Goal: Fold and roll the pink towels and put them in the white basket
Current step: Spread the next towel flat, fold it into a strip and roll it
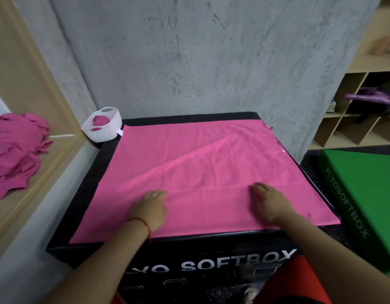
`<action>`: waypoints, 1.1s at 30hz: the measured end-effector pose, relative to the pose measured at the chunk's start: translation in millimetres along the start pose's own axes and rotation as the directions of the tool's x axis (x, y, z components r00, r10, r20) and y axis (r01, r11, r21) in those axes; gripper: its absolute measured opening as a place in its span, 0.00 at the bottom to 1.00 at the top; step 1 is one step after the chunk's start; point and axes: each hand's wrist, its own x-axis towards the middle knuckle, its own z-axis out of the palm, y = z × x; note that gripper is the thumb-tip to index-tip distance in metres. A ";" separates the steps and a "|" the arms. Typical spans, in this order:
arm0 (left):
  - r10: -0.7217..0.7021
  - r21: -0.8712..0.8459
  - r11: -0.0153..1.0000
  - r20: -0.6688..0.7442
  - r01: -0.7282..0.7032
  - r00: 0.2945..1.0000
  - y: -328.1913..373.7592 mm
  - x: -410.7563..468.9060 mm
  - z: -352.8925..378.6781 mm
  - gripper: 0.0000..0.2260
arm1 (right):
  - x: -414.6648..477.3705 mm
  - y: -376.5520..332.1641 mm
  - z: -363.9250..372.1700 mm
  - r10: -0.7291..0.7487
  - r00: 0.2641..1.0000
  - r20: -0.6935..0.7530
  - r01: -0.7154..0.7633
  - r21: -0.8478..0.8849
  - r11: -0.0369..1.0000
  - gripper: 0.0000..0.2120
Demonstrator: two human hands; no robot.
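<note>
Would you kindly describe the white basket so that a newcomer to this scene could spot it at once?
Start at the black soft box under the spread pink towel. At its far left corner, by the grey wall, stands the white basket. It is the only white, perforated container, with a bundled pink towel inside, unlike the loose pink pile on the ledge further left.

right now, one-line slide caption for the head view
Left hand and right hand rest flat on a pink towel spread over the black soft box, white basket by its far-left corner
</note>
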 end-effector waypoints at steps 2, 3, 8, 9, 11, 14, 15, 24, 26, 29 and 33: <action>0.043 -0.033 0.999 0.062 -0.041 0.997 30.1 21.7 8.3 0.25 | 11.5 -39.9 11.9 -0.147 0.988 0.051 0.146 0.019 0.989 0.37; 0.044 -0.032 0.999 0.091 -0.042 0.995 43.6 28.1 8.4 0.24 | 16.0 -58.6 16.2 -0.200 0.977 0.079 0.200 0.014 0.980 0.37; 0.024 0.042 0.999 0.134 -0.030 0.991 55.4 66.1 6.1 0.27 | 54.5 -101.5 24.2 -0.229 0.963 0.142 0.232 -0.002 0.973 0.30; 0.004 0.050 0.999 0.149 -0.012 0.989 52.6 76.5 4.2 0.28 | 66.6 -101.4 23.9 -0.203 0.969 0.143 0.206 -0.006 0.979 0.28; -0.031 0.053 0.998 0.168 0.022 0.985 46.6 101.0 0.5 0.30 | 95.5 -98.1 21.5 -0.133 0.980 0.148 0.137 -0.017 0.990 0.30; -0.059 0.038 0.998 0.197 0.053 0.979 39.7 136.9 -7.1 0.31 | 138.5 -93.8 12.2 -0.018 0.984 0.178 0.025 -0.034 0.999 0.33; -0.066 0.035 0.998 0.201 0.060 0.977 37.7 149.6 -8.7 0.32 | 155.5 -92.1 9.6 0.014 0.982 0.187 -0.006 -0.043 0.999 0.34; -0.037 0.028 0.999 -0.046 0.038 0.998 25.0 227.8 -11.8 0.22 | 226.8 -71.4 9.5 0.106 0.991 0.083 -0.099 -0.087 0.991 0.37; -0.046 -0.029 0.999 -0.094 0.044 0.995 4.6 259.2 -13.9 0.25 | 227.8 -69.6 16.8 0.096 0.995 0.028 -0.093 -0.092 0.991 0.38; -0.083 -0.029 0.996 -0.010 0.083 0.996 -26.1 306.1 -27.0 0.22 | 233.0 -66.6 20.4 0.083 0.997 0.005 -0.082 -0.104 0.991 0.38; -0.007 -0.065 0.998 0.017 0.008 1.000 -28.0 338.6 -52.6 0.05 | 232.1 -65.6 25.5 0.071 0.997 -0.033 -0.074 -0.108 0.991 0.38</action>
